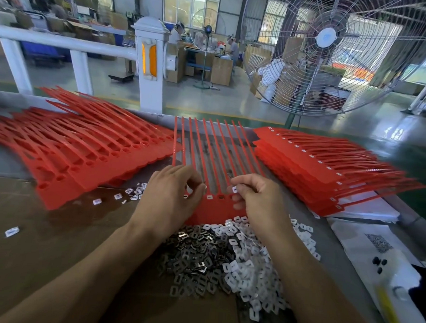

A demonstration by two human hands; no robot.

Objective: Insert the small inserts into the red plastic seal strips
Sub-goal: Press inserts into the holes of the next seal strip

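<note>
A red comb of seal strips lies flat in the middle of the table, its tails pointing away from me. Several of its head slots hold white inserts. My left hand rests on the comb's left part, fingers curled, thumb and forefinger pinching a small insert at a slot. My right hand hovers over the comb's right part and pinches a white insert between thumb and forefinger. A heap of loose inserts, dark metal on the left and white plastic on the right, lies just below the comb between my forearms.
A stack of red strip combs with open slots lies at the left. A stack with white inserts in place lies at the right. Stray inserts dot the brown table. Papers sit at the right edge. A large fan stands behind.
</note>
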